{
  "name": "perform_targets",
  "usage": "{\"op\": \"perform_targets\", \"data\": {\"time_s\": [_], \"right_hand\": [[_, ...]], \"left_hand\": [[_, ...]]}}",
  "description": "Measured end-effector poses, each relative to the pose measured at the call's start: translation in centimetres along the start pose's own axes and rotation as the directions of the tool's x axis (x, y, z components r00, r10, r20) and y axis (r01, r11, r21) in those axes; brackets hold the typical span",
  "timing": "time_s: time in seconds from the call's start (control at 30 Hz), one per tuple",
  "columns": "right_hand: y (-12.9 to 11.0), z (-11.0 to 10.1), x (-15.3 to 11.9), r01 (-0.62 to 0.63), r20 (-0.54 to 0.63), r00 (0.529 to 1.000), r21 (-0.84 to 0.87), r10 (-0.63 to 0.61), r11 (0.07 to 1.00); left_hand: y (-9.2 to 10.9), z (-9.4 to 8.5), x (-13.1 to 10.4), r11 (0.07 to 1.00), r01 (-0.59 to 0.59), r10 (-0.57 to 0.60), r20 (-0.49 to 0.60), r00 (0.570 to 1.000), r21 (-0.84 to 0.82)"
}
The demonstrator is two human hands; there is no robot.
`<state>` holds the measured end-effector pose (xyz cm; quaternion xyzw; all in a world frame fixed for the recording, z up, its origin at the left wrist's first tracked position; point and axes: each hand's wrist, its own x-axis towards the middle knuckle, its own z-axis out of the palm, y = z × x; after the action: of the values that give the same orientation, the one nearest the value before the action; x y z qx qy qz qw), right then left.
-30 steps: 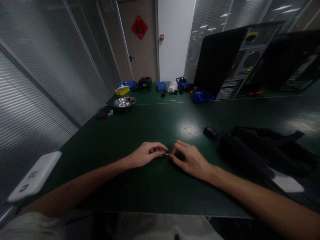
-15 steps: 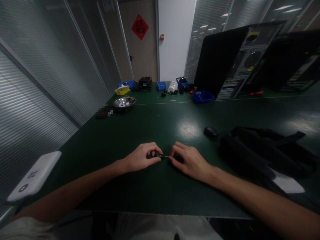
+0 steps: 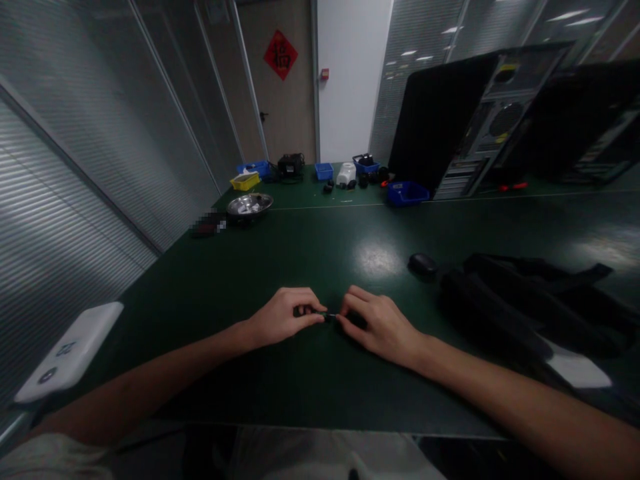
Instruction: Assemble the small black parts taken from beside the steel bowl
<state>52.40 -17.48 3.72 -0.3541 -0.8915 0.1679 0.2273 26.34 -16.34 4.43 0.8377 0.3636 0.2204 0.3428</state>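
Note:
My left hand (image 3: pixel 286 317) is pinched on a small green circuit board (image 3: pixel 320 311), mostly covered by the fingers and thumb. A short dark and silvery end (image 3: pixel 331 316) sticks out of the pinch toward the right. My right hand (image 3: pixel 384 323) faces it from the other side, thumb and fingertips closed at the tip of that end. Whether the right fingers hold the same piece or a separate tiny part cannot be made out. Both hands are low over the green tabletop (image 3: pixel 280 380), near its front edge.
A black mouse (image 3: pixel 423 265) and a black bag (image 3: pixel 505 313) lie to the right. At the left edge is a white device (image 3: pixel 70 350). Farther back stand a metal bowl (image 3: pixel 249 205), a blue bin (image 3: pixel 407 193), a yellow tray (image 3: pixel 245 181) and a computer case (image 3: pixel 450 127).
My left fingers have shifted slightly right along the board, covering more of its green surface. The gap between the two hands is a little narrower. My right hand has barely moved.

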Motion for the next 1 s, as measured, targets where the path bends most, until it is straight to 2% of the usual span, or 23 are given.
{"op": "perform_targets", "data": {"time_s": [0.37, 0.7, 1.0], "right_hand": [[0.13, -0.01, -0.01, 0.004, 0.0, 1.0, 0.061, -0.004, 0.998], [-0.62, 0.33, 0.3, 0.02, 0.031, 0.999, -0.008, -0.02, 1.0], [-0.31, 0.33, 0.31, 0.044, 0.05, 0.998, 0.066, -0.048, 0.997]], "left_hand": [[-0.1, -0.08, 0.02, 1.0, -0.02, 0.02, -0.019, 1.0, 0.013], [0.08, 0.55, 0.11, 1.0, -0.029, 0.029, -0.027, 0.999, 0.0], [0.1, 0.73, 0.1, 1.0, -0.011, 0.01, -0.063, 0.998, -0.015]]}}
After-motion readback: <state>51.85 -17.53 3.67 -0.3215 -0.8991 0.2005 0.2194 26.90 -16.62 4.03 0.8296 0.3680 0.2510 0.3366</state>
